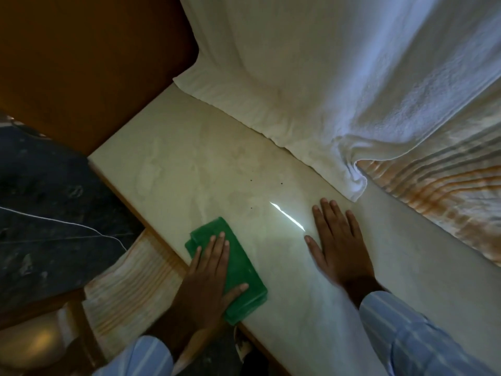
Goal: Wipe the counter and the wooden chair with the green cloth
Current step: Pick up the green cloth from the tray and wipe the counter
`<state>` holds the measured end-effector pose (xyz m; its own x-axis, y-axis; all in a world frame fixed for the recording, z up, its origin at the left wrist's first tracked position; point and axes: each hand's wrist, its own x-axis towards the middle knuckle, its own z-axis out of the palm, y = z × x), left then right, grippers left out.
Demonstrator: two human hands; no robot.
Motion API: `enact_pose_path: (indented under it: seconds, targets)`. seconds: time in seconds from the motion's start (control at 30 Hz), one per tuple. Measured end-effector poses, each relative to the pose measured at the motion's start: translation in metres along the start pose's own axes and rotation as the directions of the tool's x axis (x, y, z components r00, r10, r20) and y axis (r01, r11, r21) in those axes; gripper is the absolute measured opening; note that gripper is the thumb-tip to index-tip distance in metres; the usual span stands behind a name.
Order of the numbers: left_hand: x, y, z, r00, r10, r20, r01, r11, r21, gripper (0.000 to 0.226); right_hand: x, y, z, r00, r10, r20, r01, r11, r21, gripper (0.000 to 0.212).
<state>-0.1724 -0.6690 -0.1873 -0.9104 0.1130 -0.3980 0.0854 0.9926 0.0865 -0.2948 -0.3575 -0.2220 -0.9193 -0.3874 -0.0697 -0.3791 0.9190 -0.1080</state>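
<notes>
A folded green cloth (238, 264) lies on the pale marble counter (206, 169), near its front edge. My left hand (210, 278) presses flat on top of the cloth with the fingers spread. My right hand (340, 240) rests palm down on the bare counter to the right of the cloth, fingers apart, holding nothing. The wooden chair (40, 337) shows at the lower left, below the counter's edge; a striped cloth (130, 283) is draped over part of it.
A white towel (311, 77) hangs along the back of the counter and touches its surface. A striped fabric (444, 191) lies at the right. A brown wooden panel (81, 63) stands at the left end. Dark floor (40, 199) with a thin white cord lies at the left.
</notes>
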Motion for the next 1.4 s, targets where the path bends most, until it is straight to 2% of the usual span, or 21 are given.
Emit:
enact_pose_path:
  seconds: [0.17, 0.37, 0.5, 0.63, 0.87, 0.97, 1.07, 1.2, 1.4]
  targets:
    - [0.069, 0.001, -0.029, 0.995, 0.095, -0.005, -0.095, 0.995, 0.018, 0.098, 0.001, 0.0, 0.002, 1.0, -0.003, -0.003, 0.003, 1.0, -0.019, 0.074]
    - [0.18, 0.012, -0.068, 0.999, 0.024, -0.04, -0.025, 0.999, -0.026, 0.099, 0.0, 0.001, 0.001, 1.0, -0.002, 0.004, 0.002, 1.0, -0.004, 0.074]
    - [0.232, 0.016, -0.089, 0.999, -0.03, -0.014, 0.03, 0.999, -0.034, 0.095, 0.0, -0.001, -0.001, 1.0, 0.01, 0.021, -0.01, 1.0, 0.016, 0.074]
    - [0.21, 0.02, -0.078, 0.999, -0.018, -0.029, 0.018, 1.0, 0.007, 0.093, -0.002, 0.0, -0.003, 0.999, 0.007, 0.032, -0.008, 0.999, 0.036, 0.074]
    - [0.046, 0.022, -0.009, 0.992, 0.119, -0.034, -0.118, 0.992, 0.035, 0.092, -0.001, -0.002, -0.008, 0.999, 0.014, 0.028, -0.015, 0.999, 0.041, 0.074]
    - [0.02, 0.022, 0.002, 0.99, 0.14, -0.023, -0.138, 0.989, 0.053, 0.091, -0.002, -0.003, -0.009, 0.999, 0.015, 0.031, -0.016, 0.999, 0.033, 0.074]
    - [0.03, 0.02, -0.004, 0.993, 0.117, 0.004, -0.117, 0.993, 0.022, 0.093, -0.001, -0.004, -0.009, 1.0, 0.017, 0.023, -0.018, 0.999, 0.034, 0.074]
    - [0.077, 0.021, -0.02, 1.0, -0.006, 0.028, 0.008, 0.997, -0.07, 0.095, -0.001, -0.003, -0.006, 0.999, 0.019, 0.029, -0.02, 0.999, 0.033, 0.074]
    - [0.176, 0.01, -0.065, 0.996, -0.068, 0.066, 0.07, 0.997, -0.034, 0.096, -0.002, -0.004, -0.005, 0.999, 0.014, 0.038, -0.015, 0.999, 0.036, 0.074]
